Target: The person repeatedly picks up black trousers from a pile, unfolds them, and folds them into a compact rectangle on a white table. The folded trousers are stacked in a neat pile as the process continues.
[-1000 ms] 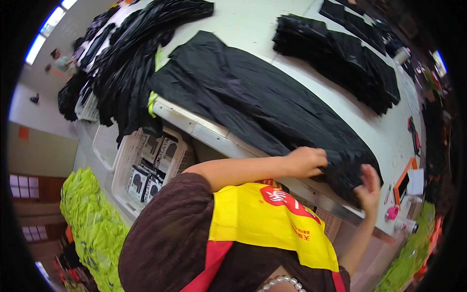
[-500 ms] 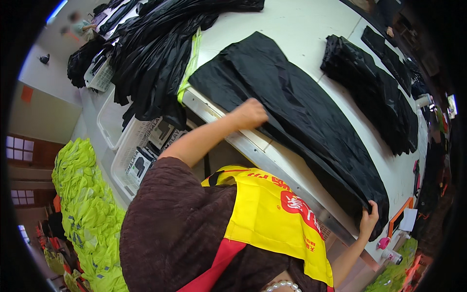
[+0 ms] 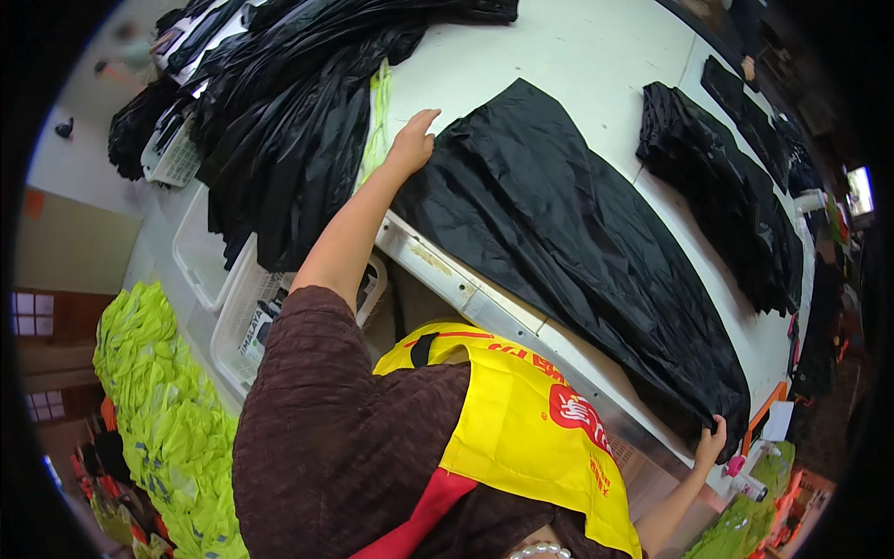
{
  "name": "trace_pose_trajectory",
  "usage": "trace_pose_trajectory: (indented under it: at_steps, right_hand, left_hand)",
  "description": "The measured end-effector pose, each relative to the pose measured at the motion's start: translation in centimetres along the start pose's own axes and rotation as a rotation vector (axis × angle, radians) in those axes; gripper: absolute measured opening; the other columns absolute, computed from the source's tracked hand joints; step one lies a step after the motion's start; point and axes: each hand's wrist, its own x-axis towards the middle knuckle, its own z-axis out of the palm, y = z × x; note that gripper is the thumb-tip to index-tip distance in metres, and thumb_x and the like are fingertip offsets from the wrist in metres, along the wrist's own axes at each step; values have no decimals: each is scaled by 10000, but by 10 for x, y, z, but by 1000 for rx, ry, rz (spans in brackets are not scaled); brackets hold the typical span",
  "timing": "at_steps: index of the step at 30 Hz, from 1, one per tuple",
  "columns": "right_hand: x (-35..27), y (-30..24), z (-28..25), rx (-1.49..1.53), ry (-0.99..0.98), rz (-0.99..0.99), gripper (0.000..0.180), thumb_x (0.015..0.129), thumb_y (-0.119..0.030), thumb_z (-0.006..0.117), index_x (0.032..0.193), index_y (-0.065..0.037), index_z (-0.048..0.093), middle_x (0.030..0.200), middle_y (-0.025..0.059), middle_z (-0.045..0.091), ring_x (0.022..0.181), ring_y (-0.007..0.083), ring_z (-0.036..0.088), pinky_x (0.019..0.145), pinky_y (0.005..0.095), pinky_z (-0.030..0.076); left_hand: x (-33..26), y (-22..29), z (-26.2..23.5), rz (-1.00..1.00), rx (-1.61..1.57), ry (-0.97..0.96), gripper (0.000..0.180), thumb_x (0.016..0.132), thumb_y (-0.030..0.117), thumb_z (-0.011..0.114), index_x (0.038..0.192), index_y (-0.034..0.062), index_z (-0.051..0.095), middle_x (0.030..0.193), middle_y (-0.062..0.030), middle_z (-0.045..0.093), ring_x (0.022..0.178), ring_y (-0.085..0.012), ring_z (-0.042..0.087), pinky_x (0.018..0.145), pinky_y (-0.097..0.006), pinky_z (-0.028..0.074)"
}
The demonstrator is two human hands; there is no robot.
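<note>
Black fabric (image 3: 568, 205) lay spread along the near edge of the white bench (image 3: 596, 56). The right hand (image 3: 711, 442) gripped its right end — thumb and fingers closed there — while the left hand (image 3: 411, 147), fingers outstretched, was by its left end, contact unclear.

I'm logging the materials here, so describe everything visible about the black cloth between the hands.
The black cloth looks thin, slightly shiny and creased. It lies spread lengthwise on the white table, narrowing toward its right end, where the right hand grips it. The left hand is at its left end; whether it touches is unclear.
</note>
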Motion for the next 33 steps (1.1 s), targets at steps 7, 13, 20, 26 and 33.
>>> trace_pose_trajectory:
  at_steps: [7,13,20,26,33]
  right_hand:
    - [-15,9,15,-76,32,49,267,749,70,538,1011,17,543,919,140,593,894,220,575,842,296,432]
    - [-31,-41,6,10,71,123,304,695,43,503,989,9,574,934,168,618,909,275,608,822,323,455]
    - [-38,-47,-8,138,-286,170,316,657,71,574,963,-7,567,855,173,615,808,219,621,737,302,473]
    - [1,-5,-54,639,-617,272,295,767,-187,708,1007,-40,622,956,45,649,863,122,603,784,274,481]
    - [30,264,-68,-304,503,691,225,792,-141,522,966,-46,628,886,240,629,856,401,605,780,458,470]
  left_hand:
    - [40,-30,39,-182,-154,-499,452,701,107,570,1145,25,564,1049,-198,618,1013,-313,578,884,-379,441]
    - [36,2,6,-39,191,-518,281,809,174,595,1022,-10,603,894,-209,617,848,-348,594,758,-406,451]
    - [56,12,-31,5,242,-525,235,803,105,605,698,-34,448,564,-157,470,483,-252,445,478,-369,361]
    - [64,-18,-64,-250,177,-513,168,841,130,583,752,-12,574,541,-43,470,460,-118,446,421,-260,348]
    - [56,3,-58,-567,76,-255,204,894,219,573,922,28,640,541,27,460,403,-51,379,365,-191,288]
